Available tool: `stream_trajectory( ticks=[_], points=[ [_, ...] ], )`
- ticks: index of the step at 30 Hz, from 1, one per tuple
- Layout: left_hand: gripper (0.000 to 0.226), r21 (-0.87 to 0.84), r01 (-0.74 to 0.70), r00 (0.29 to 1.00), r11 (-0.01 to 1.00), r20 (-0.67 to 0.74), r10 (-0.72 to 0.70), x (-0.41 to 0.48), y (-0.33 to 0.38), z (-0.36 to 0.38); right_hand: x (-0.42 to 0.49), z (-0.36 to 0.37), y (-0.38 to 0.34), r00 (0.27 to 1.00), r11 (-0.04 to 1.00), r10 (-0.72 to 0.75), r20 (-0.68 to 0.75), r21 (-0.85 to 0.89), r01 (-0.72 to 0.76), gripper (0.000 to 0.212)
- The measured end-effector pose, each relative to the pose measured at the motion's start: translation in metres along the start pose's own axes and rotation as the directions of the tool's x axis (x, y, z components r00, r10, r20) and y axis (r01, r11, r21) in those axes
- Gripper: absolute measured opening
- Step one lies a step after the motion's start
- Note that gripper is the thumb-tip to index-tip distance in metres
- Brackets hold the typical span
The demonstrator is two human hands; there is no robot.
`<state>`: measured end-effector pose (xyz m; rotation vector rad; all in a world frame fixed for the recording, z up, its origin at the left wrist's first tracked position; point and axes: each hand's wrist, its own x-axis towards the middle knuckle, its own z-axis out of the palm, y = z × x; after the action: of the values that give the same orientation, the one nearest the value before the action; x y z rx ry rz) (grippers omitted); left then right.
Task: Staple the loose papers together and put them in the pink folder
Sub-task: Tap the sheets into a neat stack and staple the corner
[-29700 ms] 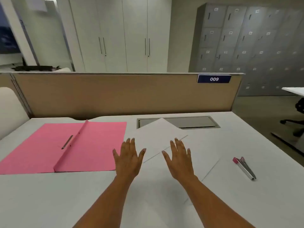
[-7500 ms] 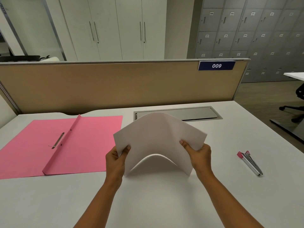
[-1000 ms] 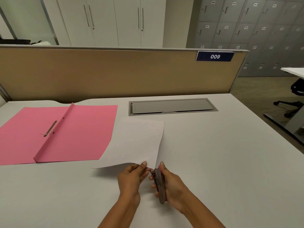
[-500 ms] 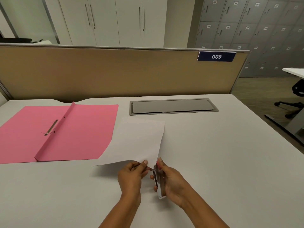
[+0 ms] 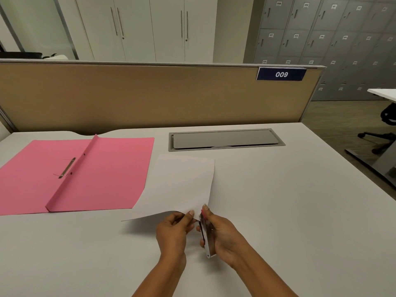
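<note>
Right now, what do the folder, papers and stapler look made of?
Pink folder: matte card, likely; lies flat, stiff raised spine crease, no gloss.
Papers: thin white paper, matte; near edge lifts and curls off the desk.
Stapler: bright metal body, reflective; pink part at its tip, probably plastic.

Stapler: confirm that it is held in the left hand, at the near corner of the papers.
Not quite. The stapler is held in the right hand, not the left; the left hand pinches the papers. The stapler is at their near corner, as the head view shows.
</note>
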<state>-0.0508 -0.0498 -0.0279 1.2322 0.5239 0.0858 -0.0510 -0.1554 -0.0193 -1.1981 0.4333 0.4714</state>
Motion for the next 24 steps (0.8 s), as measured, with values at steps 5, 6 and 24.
stream_trajectory(
  ticks=[5,6,24],
  points=[
    [0.012,-0.009,0.006,1.0,1.0,0.026,-0.006,0.001,0.0,-0.001,0.002,0.001,0.0,1.0,1.0,0.003,-0.01,0.013,-0.003,0.035],
    [0.012,-0.015,0.007,1.0,1.0,0.031,-0.007,0.002,0.0,-0.001,0.002,0.001,0.0,1.0,1.0,0.0,-0.014,0.013,0.0,0.035],
    [0.049,0.037,0.193,0.963,0.981,0.187,-0.196,0.003,-0.013,0.005,0.003,0.008,0.005,0.996,1.0,-0.012,-0.093,-0.018,0.01,0.034]
  ],
)
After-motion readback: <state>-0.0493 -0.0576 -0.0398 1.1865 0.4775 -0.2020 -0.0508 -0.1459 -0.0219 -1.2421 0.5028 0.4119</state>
